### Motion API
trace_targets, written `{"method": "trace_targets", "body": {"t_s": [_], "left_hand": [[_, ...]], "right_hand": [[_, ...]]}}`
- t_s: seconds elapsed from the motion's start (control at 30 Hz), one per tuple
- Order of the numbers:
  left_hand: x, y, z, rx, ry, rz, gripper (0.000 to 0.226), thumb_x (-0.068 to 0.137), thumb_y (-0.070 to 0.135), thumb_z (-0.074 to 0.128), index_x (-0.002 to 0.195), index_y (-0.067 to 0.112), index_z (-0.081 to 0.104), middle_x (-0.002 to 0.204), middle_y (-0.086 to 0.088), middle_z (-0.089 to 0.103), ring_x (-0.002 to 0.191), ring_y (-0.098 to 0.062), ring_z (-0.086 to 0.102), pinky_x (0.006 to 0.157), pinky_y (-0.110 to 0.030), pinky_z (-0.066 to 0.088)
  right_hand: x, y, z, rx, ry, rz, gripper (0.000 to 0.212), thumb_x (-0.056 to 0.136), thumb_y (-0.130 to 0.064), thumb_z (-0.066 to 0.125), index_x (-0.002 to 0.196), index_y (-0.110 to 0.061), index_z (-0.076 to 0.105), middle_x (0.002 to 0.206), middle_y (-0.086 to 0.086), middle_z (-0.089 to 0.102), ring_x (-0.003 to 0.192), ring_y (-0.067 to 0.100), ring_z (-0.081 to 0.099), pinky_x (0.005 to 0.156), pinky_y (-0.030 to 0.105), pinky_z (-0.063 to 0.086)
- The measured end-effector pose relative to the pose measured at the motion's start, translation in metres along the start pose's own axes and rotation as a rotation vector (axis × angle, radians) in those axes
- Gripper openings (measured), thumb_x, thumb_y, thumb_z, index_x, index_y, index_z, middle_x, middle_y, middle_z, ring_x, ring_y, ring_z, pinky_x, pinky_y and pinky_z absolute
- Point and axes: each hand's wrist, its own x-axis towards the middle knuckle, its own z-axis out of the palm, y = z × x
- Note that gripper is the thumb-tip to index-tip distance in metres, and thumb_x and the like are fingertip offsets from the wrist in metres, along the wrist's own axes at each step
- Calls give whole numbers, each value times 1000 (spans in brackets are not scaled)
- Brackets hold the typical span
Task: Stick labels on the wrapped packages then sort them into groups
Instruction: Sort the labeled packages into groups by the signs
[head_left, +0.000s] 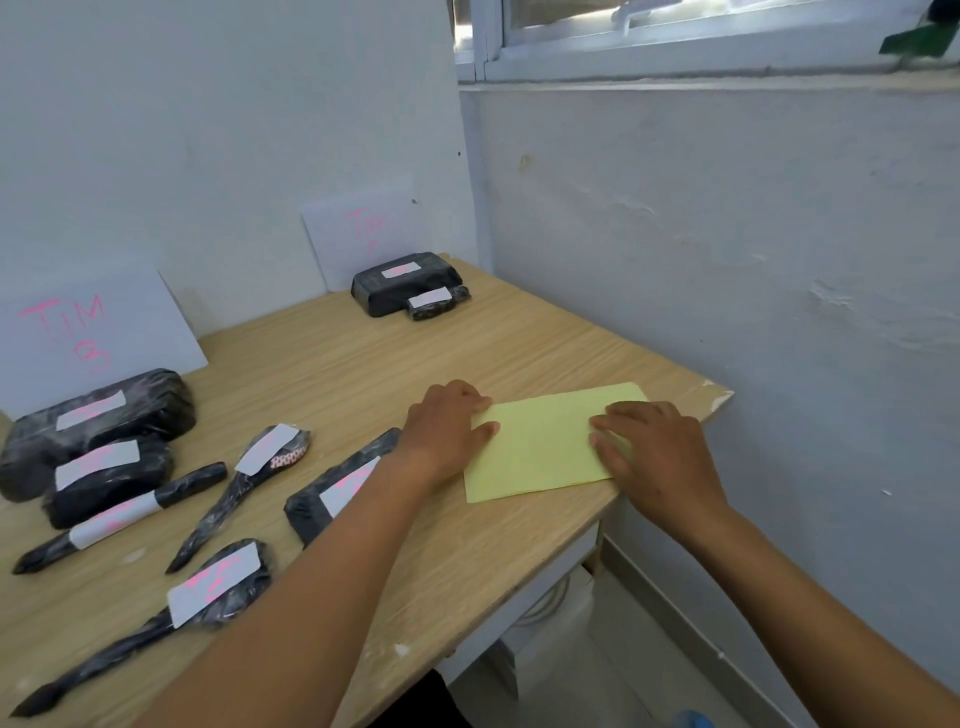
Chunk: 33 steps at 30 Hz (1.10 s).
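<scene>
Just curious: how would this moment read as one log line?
left hand: on yellow paper | right hand: on yellow paper | labelled packages: on table

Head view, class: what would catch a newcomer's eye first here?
The pale yellow sheet near the table's right edge stands out, with the person's left grip and right grip resting on it. At left lie black wrapped packages with white labels, in front of pink-lettered signs leaning on the wall.

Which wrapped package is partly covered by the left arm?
The flat rectangular package just left of the yellow sheet; the forearm crosses its label. The others lie uncovered.
</scene>
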Motion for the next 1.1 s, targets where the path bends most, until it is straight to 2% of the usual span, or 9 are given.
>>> {"method": "trace_targets", "body": {"t_s": [0.13, 0.23, 0.33, 0.47, 0.63, 0.73, 0.83, 1.0, 1.1], "left_hand": [[0, 8, 2, -11, 7, 6, 42, 93, 41, 53, 133, 24, 52, 127, 2, 48, 120, -18, 39, 100, -33, 29], [-7, 20, 8, -93, 74, -10, 42, 91, 42, 57, 128, 22, 56, 119, 2, 51, 115, -18, 44, 101, -32, 33], [-15, 39, 18, -87, 127, -11, 44, 92, 43, 54, 128, 19, 57, 120, -1, 52, 114, -20, 45, 103, -36, 33], [-22, 57, 28, -11, 209, 4, 42, 94, 43, 50, 126, 18, 59, 120, -3, 51, 113, -23, 43, 104, -38, 27], [-28, 42, 19, -58, 257, -7, 39, 91, 45, 54, 122, 23, 62, 129, 2, 48, 124, -19, 35, 112, -36, 18], [-41, 21, 3, -172, 247, -32, 37, 91, 41, 57, 122, 22, 61, 127, 4, 51, 124, -15, 38, 106, -31, 30], [-65, -4, -15, -167, 247, -31, 38, 91, 41, 56, 124, 23, 59, 127, 4, 52, 123, -14, 40, 104, -32, 36], [-110, -55, -35, -27, 255, -106, 51, 85, 54, 57, 126, 23, 57, 124, 4, 54, 118, -17, 46, 95, -27, 37], [-134, -72, -43, 7, 207, -177, 72, 81, 61, 58, 138, 20, 44, 142, 4, 43, 133, -14, 35, 105, -24, 27]], "right_hand": [[9, 15, -4, 74, -44, -18, 32, 97, -36, 48, 123, -27, 63, 135, -7, 55, 127, 17, 43, 100, 35, 30], [18, 31, -7, 132, -74, -39, 31, 97, -29, 49, 124, -22, 63, 135, -3, 56, 128, 18, 45, 102, 34, 32], [22, 47, -9, 182, -76, -29, 30, 96, -23, 51, 123, -18, 64, 135, 0, 56, 129, 18, 45, 104, 31, 32], [25, 58, -13, 171, -69, -16, 28, 95, -19, 52, 120, -17, 65, 134, 1, 57, 127, 22, 48, 102, 36, 35], [31, 53, -20, 85, -123, -66, 25, 94, -17, 55, 115, -15, 67, 132, 5, 59, 124, 26, 51, 103, 40, 35], [38, 25, -23, 139, -54, -98, 22, 90, -15, 60, 110, -15, 69, 125, 6, 62, 119, 28, 55, 101, 42, 38], [41, -29, -18, 231, -43, -223, 23, 89, -16, 62, 111, -17, 68, 119, 3, 65, 113, 25, 57, 97, 38, 41], [27, -123, 12, 287, -224, -467, 34, 92, -29, 58, 125, -23, 60, 129, -4, 58, 119, 15, 50, 99, 30, 39], [21, -159, 33, 270, -274, -583, 37, 93, -33, 55, 129, -24, 59, 135, -4, 54, 125, 16, 47, 99, 31, 41]]}}
